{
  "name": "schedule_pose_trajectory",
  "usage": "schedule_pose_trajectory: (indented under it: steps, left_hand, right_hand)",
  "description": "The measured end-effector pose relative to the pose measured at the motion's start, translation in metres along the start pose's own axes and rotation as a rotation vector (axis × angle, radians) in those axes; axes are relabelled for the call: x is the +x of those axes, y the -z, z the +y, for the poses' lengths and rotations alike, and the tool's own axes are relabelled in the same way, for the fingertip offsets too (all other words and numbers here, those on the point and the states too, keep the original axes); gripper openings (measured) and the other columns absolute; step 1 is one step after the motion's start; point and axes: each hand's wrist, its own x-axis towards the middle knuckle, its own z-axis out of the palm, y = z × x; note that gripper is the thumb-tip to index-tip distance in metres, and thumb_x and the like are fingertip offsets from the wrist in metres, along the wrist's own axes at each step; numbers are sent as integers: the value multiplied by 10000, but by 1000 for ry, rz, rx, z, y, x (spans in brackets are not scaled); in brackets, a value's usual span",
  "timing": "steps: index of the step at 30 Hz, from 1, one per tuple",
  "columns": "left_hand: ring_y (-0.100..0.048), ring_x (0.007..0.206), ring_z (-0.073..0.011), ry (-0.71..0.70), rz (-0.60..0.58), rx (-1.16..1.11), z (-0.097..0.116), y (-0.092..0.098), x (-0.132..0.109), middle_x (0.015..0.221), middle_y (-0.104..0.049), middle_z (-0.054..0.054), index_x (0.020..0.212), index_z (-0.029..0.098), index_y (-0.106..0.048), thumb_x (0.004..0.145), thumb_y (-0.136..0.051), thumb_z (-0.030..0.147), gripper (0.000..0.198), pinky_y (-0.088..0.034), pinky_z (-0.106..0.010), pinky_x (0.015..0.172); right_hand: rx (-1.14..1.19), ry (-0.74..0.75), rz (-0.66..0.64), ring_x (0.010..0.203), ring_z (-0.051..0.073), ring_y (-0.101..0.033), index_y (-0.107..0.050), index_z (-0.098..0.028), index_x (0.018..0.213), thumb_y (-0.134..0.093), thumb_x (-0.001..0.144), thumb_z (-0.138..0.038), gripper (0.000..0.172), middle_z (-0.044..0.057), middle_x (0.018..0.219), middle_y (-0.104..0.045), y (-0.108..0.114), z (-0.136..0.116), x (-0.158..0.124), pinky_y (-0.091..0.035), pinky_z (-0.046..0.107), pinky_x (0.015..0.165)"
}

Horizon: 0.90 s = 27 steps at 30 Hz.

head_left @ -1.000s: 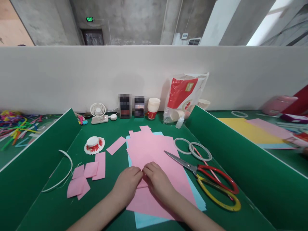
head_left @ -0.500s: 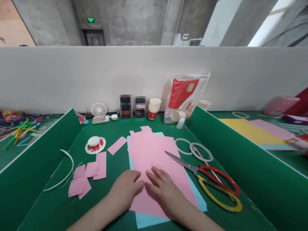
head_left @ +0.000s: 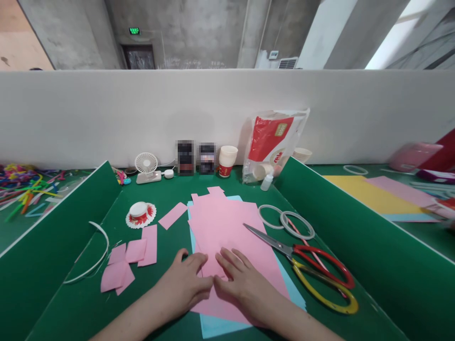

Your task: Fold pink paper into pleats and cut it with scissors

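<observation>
My left hand (head_left: 186,279) and my right hand (head_left: 245,284) rest low over a sheet of pink paper (head_left: 227,222). Their thumb tips meet at the near edge of a small piece of pink paper (head_left: 219,273) lying on that sheet, its outline mostly covered. Fingers of both hands press its far part, bent on the left and more spread on the right; one left finger is raised. Light blue paper (head_left: 216,327) shows beneath the pink sheet. Large scissors (head_left: 280,246) with a red and a yellow handle lie partly open beside my right hand, blades on the pink sheet.
Cut pink pieces (head_left: 151,245) lie left, near a white curved strip (head_left: 106,241) and a small red-and-white paper hat shape (head_left: 141,213). Rings (head_left: 297,225) lie right. A fan (head_left: 146,163), cups (head_left: 227,161), a bottle (head_left: 266,182) and a bag (head_left: 273,137) stand behind. Green dividers (head_left: 337,237) flank the workspace.
Both thumbs have drawn slightly toward me along the small pink piece. A left finger has lifted, and my left wrist has shifted a little outward. The scissors and loose pieces stay put.
</observation>
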Motion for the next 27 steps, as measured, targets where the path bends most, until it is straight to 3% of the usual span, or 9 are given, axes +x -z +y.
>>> schedule_pose_trajectory:
  steps: [7, 13, 18, 24, 27]
  left_hand:
    - [-510, 977, -289, -49, 21, 104, 4, -2, 5, 969, -605, -129, 965, 247, -557, 651, -608, 444, 374, -346, -472, 794]
    - [-496, 1032, -309, -70, -29, 72, 0, 0, 2, 1092, -565, -175, 807, 220, -610, 701, -562, 426, 236, -354, -485, 803]
    - [-419, 1124, -313, -58, -82, -10, -4, 8, -5, 1203, -481, -213, 781, 181, -596, 758, -494, 402, 245, -327, -503, 857]
    - [-403, 1140, -316, -25, -102, -115, -3, 14, -10, 1232, -451, -224, 994, 179, -513, 722, -398, 572, 491, -277, -561, 892]
    - [-379, 1158, -316, -29, -101, -110, -5, 11, -11, 1249, -431, -226, 993, 181, -511, 726, -383, 576, 494, -264, -571, 897]
  right_hand:
    - [-93, 67, 104, 1048, 332, -474, -498, -182, 937, -499, 742, -146, 198, 223, 1052, -575, 6, -5, 6, -393, 472, 847]
    - [-196, 79, 156, 980, 302, -535, -490, -182, 889, -530, 714, -115, 192, 199, 986, -618, 4, -6, 8, -426, 443, 820]
    - [-214, 78, 130, 1002, 302, -519, -491, -186, 889, -537, 718, -128, 186, 199, 1012, -605, 5, -5, 7, -417, 439, 834]
    - [-159, 91, 67, 1039, 318, -486, -410, -210, 1098, -511, 750, -178, 364, 219, 1051, -576, 7, -4, 6, -390, 472, 850]
    - [-128, 77, 42, 1054, 315, -474, -443, -204, 1068, -486, 772, -174, 301, 219, 1067, -566, 7, -3, 7, -376, 473, 864]
